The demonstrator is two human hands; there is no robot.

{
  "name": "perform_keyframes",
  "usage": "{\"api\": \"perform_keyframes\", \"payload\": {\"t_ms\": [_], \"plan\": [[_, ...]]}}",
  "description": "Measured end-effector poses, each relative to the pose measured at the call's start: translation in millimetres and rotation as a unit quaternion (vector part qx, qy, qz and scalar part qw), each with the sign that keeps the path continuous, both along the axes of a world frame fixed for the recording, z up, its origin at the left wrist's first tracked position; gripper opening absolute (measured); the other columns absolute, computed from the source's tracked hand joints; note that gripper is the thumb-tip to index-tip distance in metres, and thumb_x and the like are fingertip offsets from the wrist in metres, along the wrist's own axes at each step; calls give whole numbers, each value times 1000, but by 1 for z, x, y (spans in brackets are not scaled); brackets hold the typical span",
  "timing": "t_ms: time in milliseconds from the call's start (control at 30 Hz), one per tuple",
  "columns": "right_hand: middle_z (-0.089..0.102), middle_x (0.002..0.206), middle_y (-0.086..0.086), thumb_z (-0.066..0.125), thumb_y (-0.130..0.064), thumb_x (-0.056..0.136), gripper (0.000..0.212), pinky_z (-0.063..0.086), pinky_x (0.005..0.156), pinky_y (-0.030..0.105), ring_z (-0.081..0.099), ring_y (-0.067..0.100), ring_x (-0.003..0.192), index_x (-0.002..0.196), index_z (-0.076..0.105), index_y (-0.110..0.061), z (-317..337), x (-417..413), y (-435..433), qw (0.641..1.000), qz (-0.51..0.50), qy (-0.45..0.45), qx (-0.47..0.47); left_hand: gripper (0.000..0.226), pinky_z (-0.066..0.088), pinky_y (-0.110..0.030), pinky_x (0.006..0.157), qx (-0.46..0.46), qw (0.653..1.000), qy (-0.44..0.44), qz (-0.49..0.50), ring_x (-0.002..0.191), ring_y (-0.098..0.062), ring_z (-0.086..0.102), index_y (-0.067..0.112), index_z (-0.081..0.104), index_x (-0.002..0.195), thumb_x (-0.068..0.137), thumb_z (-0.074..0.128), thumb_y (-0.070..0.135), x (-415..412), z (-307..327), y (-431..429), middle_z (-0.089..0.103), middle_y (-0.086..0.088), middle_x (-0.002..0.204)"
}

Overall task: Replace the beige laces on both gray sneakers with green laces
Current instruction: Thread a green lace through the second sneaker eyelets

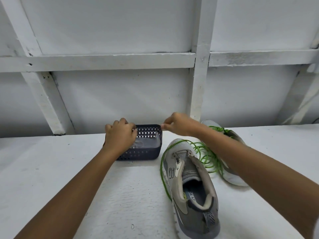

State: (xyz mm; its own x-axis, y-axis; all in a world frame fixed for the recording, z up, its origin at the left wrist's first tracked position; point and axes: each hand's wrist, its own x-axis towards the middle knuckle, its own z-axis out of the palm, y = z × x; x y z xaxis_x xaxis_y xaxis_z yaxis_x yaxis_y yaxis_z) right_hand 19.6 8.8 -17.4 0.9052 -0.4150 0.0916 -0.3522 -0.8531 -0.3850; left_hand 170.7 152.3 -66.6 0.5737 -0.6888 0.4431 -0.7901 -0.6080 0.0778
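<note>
Gray sneaker (174, 178) beside basket (138, 155); left hand (120, 136), right hand (179, 125) grip it

Both arms are extended forward, bare up to the frame edge. Left forearm (82, 183) is angled up and inward from lower left, wrist kept roughly straight. Left hand (120, 137) is seen back-up, knuckles raised, fingers curled down over the left rim of the basket (138, 153), and the rim is gripped. Right forearm (250, 163) is brought in from lower right and pointed toward the left hand. Right hand (179, 125) is held slightly farther out than the left. Its thumb and forefinger are pinched on the basket corner nearest it, the other fingers curled loosely. The hands are kept apart, with the basket between them.
</note>
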Motion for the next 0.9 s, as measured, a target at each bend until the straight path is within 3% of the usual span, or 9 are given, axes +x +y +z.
{"api": "perform_keyframes", "payload": {"t_ms": [67, 133, 300, 433, 500, 567, 700, 900], "plan": [[69, 95, 4, 51, -29, 97, 30, 40, 64, 20, 56, 14, 79, 111, 69, -10, 9, -22, -7, 1000, -21, 15, 7, 24, 43, -36, 84, -66, 992, 68, -80, 95, -23, 58, 17, 66, 107, 95, 49, 29, -25, 0, 5, 63, -3, 102], [64, 76, -1, 52, -24, 96, 25, 41, 48, 13, 55, 9, 59, 107, 69, -10, 7, -44, -20, 998, -56, 31, 25, 18, 45, -30, 75, -57, 975, 146, -156, 84, -16, 58, 16, 66, 102, 94, 52, 25, -51, -5, 10, 61, 2, 93], [65, 58, -11, 54, -12, 91, 17, 42, 48, 12, 60, 0, 46, 94, 71, -12, -14, -79, -34, 992, -100, 77, 24, 17, 38, -20, 74, 72, 945, 207, -241, 87, -8, 52, 19, 65, 102, 93, 51, 19, -81, -35, 11, 54, 9, 94], [72, 94, 1, 55, -12, 87, 22, 47, 71, 23, 64, 18, 89, 100, 73, -14, -26, -93, -25, 984, -30, 146, -99, 15, 38, -21, 79, 104, 934, 257, -224, 97, -11, 52, 17, 62, 99, 88, 54, 13, -84, -49, 14, 54, 6, 101], [67, 84, 5, 54, -11, 84, 18, 47, 73, 30, 59, 24, 85, 91, 71, -12, -32, -98, -20, 973, -10, 175, -152, 19, 42, -24, 86, 116, 930, 267, -224, 101, -12, 53, 15, 64, 102, 86, 56, 10, -83, -53, 18, 56, 4, 105], [54, 80, 4, 52, -12, 83, 14, 38, 73, 32, 49, 26, 84, 87, 65, -15, -34, -104, -13, 946, -14, 232, -225, 23, 42, -26, 93, 129, 926, 264, -236, 103, -12, 52, 13, 63, 106, 84, 58, 8, -83, -56, 21, 55, 3, 108], [56, 110, 3, 63, -20, 81, 25, 29, 92, 45, 41, 26, 115, 106, 64, -20, -42, -115, -2, 890, 19, 347, -296, 26, 39, -24, 93, 128, 926, 248, -253, 103, -10, 50, 15, 64, 109, 84, 61, 10, -84, -61, 28, 52, 6, 108], [52, 124, 2, 50, -19, 91, 28, 21, 105, 49, 35, 27, 123, 116, 60, -16, -53, -124, 3, 846, 35, 379, -372, 18, 35, -17, 90, 135, 917, 256, -276, 101, -3, 50, 26, 68, 104, 86, 66, 24, -86, -58, 34, 50, 12, 109]]}}
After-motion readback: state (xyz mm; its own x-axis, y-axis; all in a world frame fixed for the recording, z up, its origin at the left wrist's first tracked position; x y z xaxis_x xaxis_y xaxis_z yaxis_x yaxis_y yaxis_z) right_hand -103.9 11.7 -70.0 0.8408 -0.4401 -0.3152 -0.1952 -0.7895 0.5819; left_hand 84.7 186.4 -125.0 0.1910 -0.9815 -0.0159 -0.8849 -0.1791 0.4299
